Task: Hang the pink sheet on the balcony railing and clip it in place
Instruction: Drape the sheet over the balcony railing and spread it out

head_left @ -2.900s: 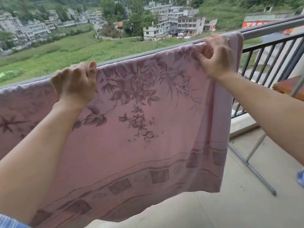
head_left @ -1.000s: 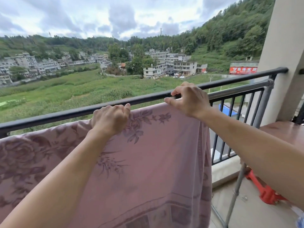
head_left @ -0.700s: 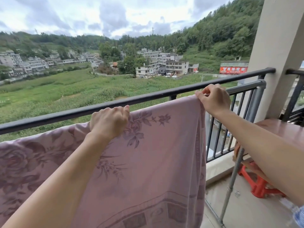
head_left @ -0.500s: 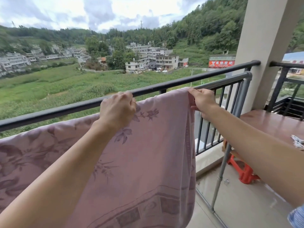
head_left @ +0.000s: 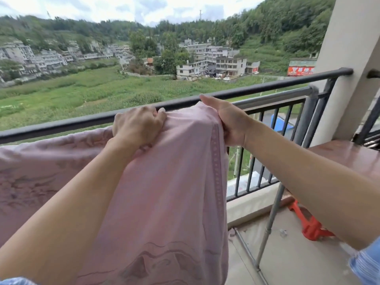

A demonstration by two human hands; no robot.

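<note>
Since half a sec ago my L hand [head_left: 137,125] has slid along toward the R hand [head_left: 231,120], so the cloth between them is bunched in folds now, not flat; R hand has turned side-on at the edge. L hand is clenched on a wad of the sheet [head_left: 164,182] just under the rail [head_left: 61,125], knuckles up; R hand grasps the sheet's R edge, also just under the rail, thumb laid straight over the top, other fingers tucked behind the cloth & mostly hidden. Sheet hangs on my side of the rail; its top runs off L just below the rail, and its R edge drops straight down w/ a dotted border. Silver pole [head_left: 277,97] runs just under the rail, R of my R hand; pillar [head_left: 345,58] stands at the rail's R end; brown table [head_left: 347,155] sits below that end, red stool [head_left: 308,225] under it.
</note>
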